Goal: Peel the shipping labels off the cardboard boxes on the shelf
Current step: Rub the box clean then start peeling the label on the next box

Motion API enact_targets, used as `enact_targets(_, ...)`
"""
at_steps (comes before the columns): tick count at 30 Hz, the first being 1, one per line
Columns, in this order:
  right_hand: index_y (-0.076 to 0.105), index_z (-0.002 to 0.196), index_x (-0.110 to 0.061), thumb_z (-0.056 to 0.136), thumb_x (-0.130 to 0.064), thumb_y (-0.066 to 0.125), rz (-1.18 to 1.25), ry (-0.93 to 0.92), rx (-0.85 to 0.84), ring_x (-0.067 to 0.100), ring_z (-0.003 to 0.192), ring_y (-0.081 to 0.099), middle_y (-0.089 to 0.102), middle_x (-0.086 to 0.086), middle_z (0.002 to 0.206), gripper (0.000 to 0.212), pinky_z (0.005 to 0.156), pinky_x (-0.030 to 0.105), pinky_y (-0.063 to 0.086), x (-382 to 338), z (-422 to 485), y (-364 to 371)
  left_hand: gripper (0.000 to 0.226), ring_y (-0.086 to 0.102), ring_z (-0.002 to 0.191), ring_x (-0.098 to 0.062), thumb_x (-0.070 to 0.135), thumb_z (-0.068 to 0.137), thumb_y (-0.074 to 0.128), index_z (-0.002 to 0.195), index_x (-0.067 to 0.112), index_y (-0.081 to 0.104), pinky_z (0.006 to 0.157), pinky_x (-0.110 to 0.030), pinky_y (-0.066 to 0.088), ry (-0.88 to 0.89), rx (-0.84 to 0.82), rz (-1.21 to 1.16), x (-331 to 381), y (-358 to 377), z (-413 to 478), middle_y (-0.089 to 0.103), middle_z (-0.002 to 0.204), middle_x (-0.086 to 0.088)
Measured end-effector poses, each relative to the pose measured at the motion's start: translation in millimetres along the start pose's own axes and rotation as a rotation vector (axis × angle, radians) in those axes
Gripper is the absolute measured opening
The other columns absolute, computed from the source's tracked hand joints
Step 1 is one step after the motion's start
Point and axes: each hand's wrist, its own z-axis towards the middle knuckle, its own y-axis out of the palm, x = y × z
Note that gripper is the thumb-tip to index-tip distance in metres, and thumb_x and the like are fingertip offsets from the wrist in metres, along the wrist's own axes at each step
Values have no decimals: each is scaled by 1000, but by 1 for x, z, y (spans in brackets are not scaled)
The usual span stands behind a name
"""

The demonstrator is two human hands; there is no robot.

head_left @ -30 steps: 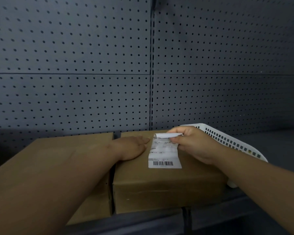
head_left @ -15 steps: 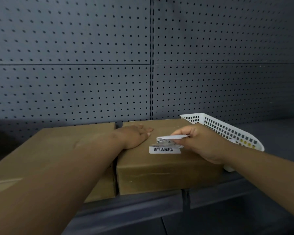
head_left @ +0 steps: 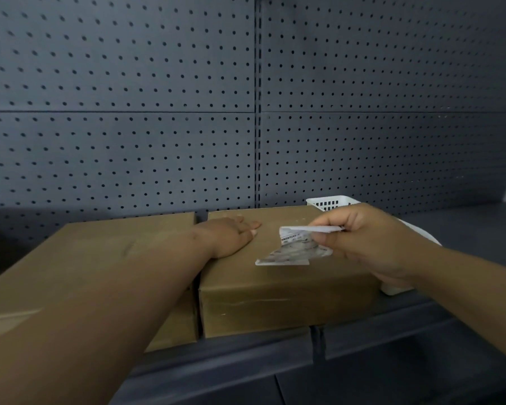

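The left hand [head_left: 231, 236] lies flat, fingers straight, pinning the right-hand box [head_left: 275, 290] to the shelf [head_left: 465, 235]; the right hand [head_left: 371, 244] pinches the curled top edge of the shipping label [head_left: 295, 248], which hangs just over the box top. Whether its lower edge is stuck I cannot tell. I'd pull low and steadily toward the body, box held firm, so the paper doesn't tear.

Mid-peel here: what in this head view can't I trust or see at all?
- Label text: blurred, unreadable in the head view.
- Whether its lower edge sticks to the right box: blur hides it.
- White basket contents: hidden behind the right hand and box.
- Left box front: mostly covered by the left forearm.
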Motion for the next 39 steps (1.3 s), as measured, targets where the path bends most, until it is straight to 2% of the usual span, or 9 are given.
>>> enact_targets(3, 71, 70, -12, 77, -17, 57, 174, -47, 55, 18, 68, 62, 68, 5, 72, 17, 67, 30, 53, -24, -1, -16, 50, 12, 147, -21, 43, 103, 17, 152, 31, 13, 117, -35, 10, -4, 16, -1, 1, 1, -1, 6, 161, 1)
enact_targets(7, 64, 92, -5, 87, -5, 53, 321, -120, 342, 15, 79, 70, 71, 7, 86, 12, 64, 20, 55, -58, 20, -59, 49, 13, 146, -22, 47, 102, 15, 151, 39, 12, 117, -38, 11, 18, 11, 13, -3, 4, 4, 7, 161, 0)
enact_targets(15, 63, 100, -4, 95, -6, 49, 381, 137, 248, 18, 77, 65, 69, 9, 89, 15, 81, 33, 52, -10, 80, -24, 50, 30, 141, -20, 48, 101, 22, 148, 33, 29, 114, -35, 22, 23, 125, -106, -7, 4, 7, 28, 156, 1)
enact_targets(23, 59, 111, -2, 98, -9, 45, 282, 204, 286, 23, 95, 61, 65, 13, 106, 20, 84, 29, 49, 10, 102, -9, 54, 68, 97, -19, 57, 97, 27, 112, 16, 60, 84, -29, 49, 60, 299, -1488, -1, -21, 2, 69, 109, -5)
enact_targets(28, 62, 91, -13, 98, -15, 45, 292, 253, 310, 21, 98, 61, 66, 9, 106, 19, 90, 31, 45, 12, 107, -9, 25, 67, 83, -13, 25, 98, 50, 112, 10, 64, 74, -20, 54, 78, 386, -1470, 14, -30, 11, 71, 99, -5)
enact_targets(32, 64, 106, -7, 95, -24, 41, 341, 309, 343, 27, 103, 58, 59, 15, 126, 31, 87, 32, 37, 16, 113, -11, 14, 61, 77, -11, 13, 97, 52, 93, 13, 65, 69, -16, 53, 51, 435, -1478, 27, -32, 19, 66, 92, -4)
enact_targets(34, 59, 97, -6, 91, -19, 39, 376, 309, 357, 24, 79, 48, 44, -4, 95, 24, 80, 39, 40, 19, 116, -13, 14, 61, 74, -11, 11, 97, 52, 100, 8, 66, 66, -16, 53, 35, 442, -1481, 31, -34, 25, 66, 91, -5)
enact_targets(35, 54, 92, -6, 91, -13, 37, 407, 328, 365, 20, 73, 45, 48, 19, 83, 18, 79, 42, 42, 21, 116, -17, 14, 62, 73, -11, 10, 96, 53, 101, 6, 65, 64, -16, 53, 31, 439, -1477, 32, -35, 27, 67, 91, -6)
enact_targets(39, 30, 135, 6, 92, 10, 31, 429, 335, 405, 22, 102, 50, 51, 15, 123, 44, 102, 32, 39, 26, 114, -41, 11, 64, 74, -14, 8, 95, 54, 99, 6, 65, 69, -19, 55, 41, 453, -1493, 40, -36, 34, 68, 100, -12)
